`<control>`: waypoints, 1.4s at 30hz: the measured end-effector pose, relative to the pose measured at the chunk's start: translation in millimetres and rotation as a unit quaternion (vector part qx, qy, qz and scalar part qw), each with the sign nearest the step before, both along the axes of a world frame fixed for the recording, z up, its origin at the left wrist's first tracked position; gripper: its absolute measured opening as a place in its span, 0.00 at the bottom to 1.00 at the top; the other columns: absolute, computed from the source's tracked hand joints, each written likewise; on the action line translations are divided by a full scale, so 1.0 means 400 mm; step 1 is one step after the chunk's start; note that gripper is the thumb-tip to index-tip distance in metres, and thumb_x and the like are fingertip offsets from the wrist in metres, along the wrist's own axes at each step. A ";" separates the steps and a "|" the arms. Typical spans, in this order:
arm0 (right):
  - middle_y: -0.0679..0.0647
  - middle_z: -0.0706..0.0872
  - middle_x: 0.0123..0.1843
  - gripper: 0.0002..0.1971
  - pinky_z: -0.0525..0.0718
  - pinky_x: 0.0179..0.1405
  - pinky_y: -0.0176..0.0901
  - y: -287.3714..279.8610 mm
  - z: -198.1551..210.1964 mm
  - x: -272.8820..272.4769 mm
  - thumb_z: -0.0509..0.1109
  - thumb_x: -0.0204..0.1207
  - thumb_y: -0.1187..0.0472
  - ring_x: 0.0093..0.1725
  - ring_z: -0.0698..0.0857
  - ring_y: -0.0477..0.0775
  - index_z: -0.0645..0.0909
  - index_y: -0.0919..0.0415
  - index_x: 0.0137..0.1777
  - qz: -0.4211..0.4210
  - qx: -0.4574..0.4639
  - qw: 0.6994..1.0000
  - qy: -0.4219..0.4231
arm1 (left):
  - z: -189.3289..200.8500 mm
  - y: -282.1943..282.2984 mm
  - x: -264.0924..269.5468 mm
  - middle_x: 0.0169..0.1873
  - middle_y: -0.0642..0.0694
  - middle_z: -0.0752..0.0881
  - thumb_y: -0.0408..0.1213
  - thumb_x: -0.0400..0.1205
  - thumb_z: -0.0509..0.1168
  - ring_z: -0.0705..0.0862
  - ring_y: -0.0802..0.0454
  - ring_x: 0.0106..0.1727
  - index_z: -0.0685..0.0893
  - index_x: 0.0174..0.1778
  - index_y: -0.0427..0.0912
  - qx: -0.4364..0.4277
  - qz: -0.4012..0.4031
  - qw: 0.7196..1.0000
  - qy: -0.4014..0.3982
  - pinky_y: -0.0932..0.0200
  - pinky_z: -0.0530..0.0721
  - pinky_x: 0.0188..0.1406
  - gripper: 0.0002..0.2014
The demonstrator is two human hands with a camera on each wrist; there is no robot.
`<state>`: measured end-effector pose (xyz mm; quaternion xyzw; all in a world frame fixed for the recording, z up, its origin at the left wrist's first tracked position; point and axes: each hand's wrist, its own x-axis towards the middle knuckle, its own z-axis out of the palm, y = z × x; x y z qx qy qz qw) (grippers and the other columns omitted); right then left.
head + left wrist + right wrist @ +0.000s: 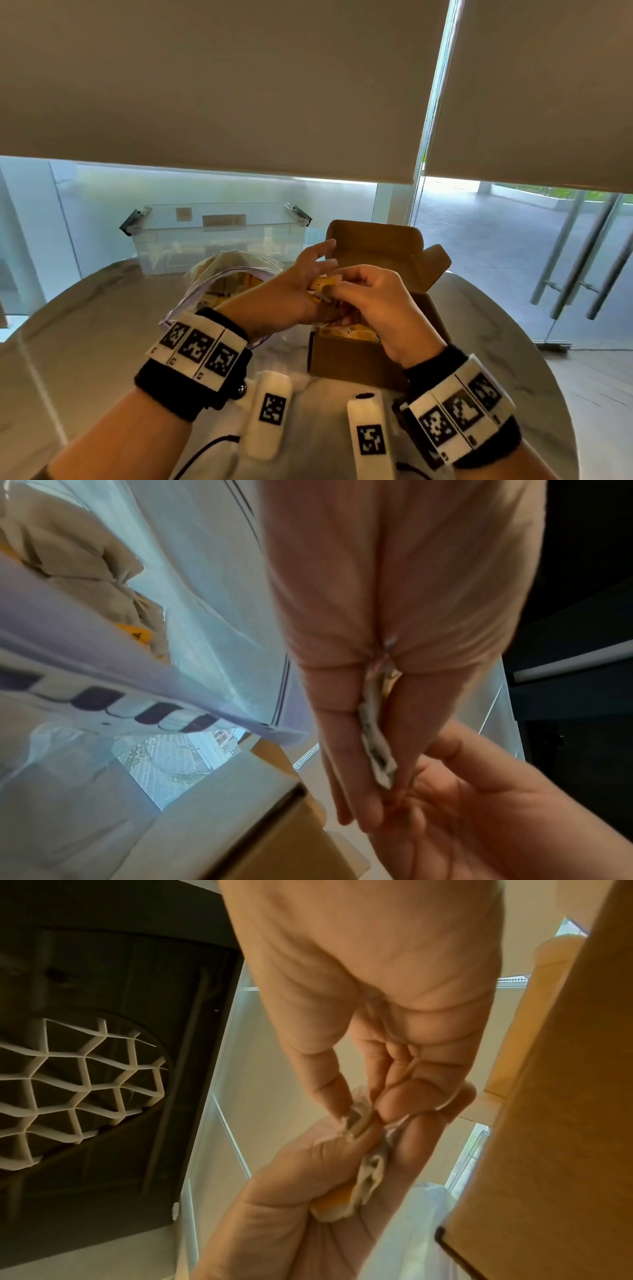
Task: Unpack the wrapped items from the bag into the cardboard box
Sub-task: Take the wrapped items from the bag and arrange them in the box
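Head view: your two hands meet above the near left corner of the open cardboard box (373, 356), with the bag (219, 284) lying on the counter (102, 342) to their left. Your left hand (301, 284) carries several yellow-and-white wrapped items (323, 283) in its curled palm, outer fingers splayed; your right hand (376, 301), the nearer to the box, pinches one flat packet by thumb and fingertips. The box lies directly below and right of the grip, so lowering suffices.
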<state>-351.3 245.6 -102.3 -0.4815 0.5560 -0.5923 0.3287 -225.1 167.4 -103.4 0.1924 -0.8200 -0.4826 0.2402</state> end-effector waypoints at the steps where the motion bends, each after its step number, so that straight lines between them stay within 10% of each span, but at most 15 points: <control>1: 0.55 0.90 0.35 0.10 0.86 0.26 0.36 -0.001 -0.002 -0.003 0.75 0.72 0.65 0.27 0.87 0.47 0.84 0.65 0.52 -0.006 -0.006 1.000 -0.019 | -0.001 0.000 0.001 0.78 0.48 0.64 0.26 0.74 0.72 0.71 0.55 0.73 0.51 0.79 0.58 -0.009 0.004 1.000 -0.004 0.63 0.79 0.63 0.46; 7: 0.58 0.90 0.43 0.11 0.85 0.29 0.35 -0.006 -0.015 -0.035 0.75 0.70 0.64 0.33 0.87 0.47 0.85 0.62 0.52 -0.061 -0.031 0.996 -0.052 | -0.005 -0.004 0.004 0.62 0.55 0.79 0.22 0.78 0.66 0.88 0.54 0.49 0.61 0.74 0.57 0.090 0.021 0.995 0.041 0.61 0.86 0.43 0.35; 12: 0.59 0.88 0.44 0.04 0.85 0.30 0.35 -0.007 -0.017 -0.047 0.71 0.75 0.65 0.35 0.85 0.48 0.86 0.60 0.48 -0.077 -0.019 0.996 -0.051 | 0.002 -0.005 0.000 0.52 0.44 0.85 0.21 0.82 0.57 0.81 0.58 0.30 0.79 0.59 0.49 0.078 0.102 0.987 0.095 0.64 0.79 0.30 0.19; 22: 0.55 0.87 0.38 0.09 0.85 0.30 0.35 -0.001 -0.018 -0.047 0.67 0.77 0.70 0.31 0.84 0.47 0.86 0.55 0.45 -0.076 -0.038 0.996 -0.033 | -0.009 0.003 -0.023 0.27 0.53 0.82 0.44 0.79 0.68 0.76 0.63 0.23 0.83 0.42 0.47 0.002 0.138 0.990 0.014 0.66 0.75 0.26 0.05; 42: 0.55 0.84 0.37 0.03 0.77 0.22 0.25 0.008 -0.015 -0.080 0.70 0.77 0.65 0.30 0.80 0.45 0.84 0.58 0.46 -0.142 -0.009 0.987 0.076 | -0.016 0.001 -0.015 0.50 0.50 0.85 0.38 0.75 0.74 0.80 0.66 0.30 0.82 0.58 0.44 -0.078 0.130 0.987 -0.059 0.77 0.75 0.24 0.16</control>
